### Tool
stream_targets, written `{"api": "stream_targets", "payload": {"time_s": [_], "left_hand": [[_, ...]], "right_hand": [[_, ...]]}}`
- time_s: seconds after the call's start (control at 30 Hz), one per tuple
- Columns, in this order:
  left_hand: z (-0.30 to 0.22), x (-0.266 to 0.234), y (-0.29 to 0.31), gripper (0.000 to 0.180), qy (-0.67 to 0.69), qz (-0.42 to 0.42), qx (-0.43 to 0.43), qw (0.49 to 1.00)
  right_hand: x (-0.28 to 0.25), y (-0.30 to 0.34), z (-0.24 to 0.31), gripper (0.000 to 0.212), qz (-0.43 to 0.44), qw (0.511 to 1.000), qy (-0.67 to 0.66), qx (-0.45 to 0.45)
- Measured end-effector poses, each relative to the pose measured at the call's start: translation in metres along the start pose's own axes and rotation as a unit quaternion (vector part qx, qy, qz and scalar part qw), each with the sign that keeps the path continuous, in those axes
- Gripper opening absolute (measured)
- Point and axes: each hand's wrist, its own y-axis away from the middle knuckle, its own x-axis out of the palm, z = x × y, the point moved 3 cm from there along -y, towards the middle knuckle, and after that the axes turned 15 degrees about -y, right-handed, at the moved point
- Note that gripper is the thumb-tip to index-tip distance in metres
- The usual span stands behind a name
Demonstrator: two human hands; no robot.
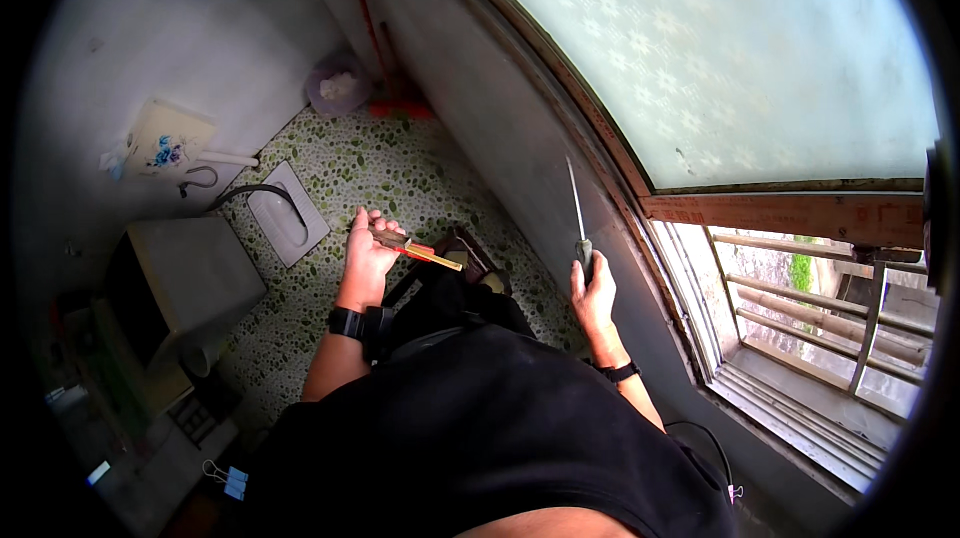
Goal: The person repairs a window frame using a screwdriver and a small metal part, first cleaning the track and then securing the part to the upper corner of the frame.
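Screwdriver (580,226) left of red-lettered window frame (780,219)

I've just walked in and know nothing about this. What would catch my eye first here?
Probably the bright, flower-patterned window pane filling the upper right. Next, near the middle, the person's right hand holds a screwdriver pointing up the picture, while the left hand holds a slim red-and-yellow tool. Left of centre, a white squat toilet sits in the green-and-white pebble-patterned floor.
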Motion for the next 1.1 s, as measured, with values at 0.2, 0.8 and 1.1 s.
{"api": "stream_targets", "payload": {"time_s": [0.2, 0.8, 1.1], "left_hand": [[0.016, 0.014, 0.004, 0.036, -0.015, 0.006, -0.001, 1.000], [0.031, -0.024, 0.021, 0.036, 0.017, -0.025, -0.005, 1.000], [0.057, -0.019, 0.018, 0.033, 0.009, 0.016, -0.049, 0.999]], "right_hand": [[-0.010, 0.015, -0.011, 0.044, -0.024, 0.996, -0.088, 0.004], [-0.012, -0.021, -0.024, 0.050, 0.035, 0.993, -0.017, -0.113], [0.027, -0.068, 0.005, 0.051, 0.033, 0.994, -0.028, -0.104]]}}
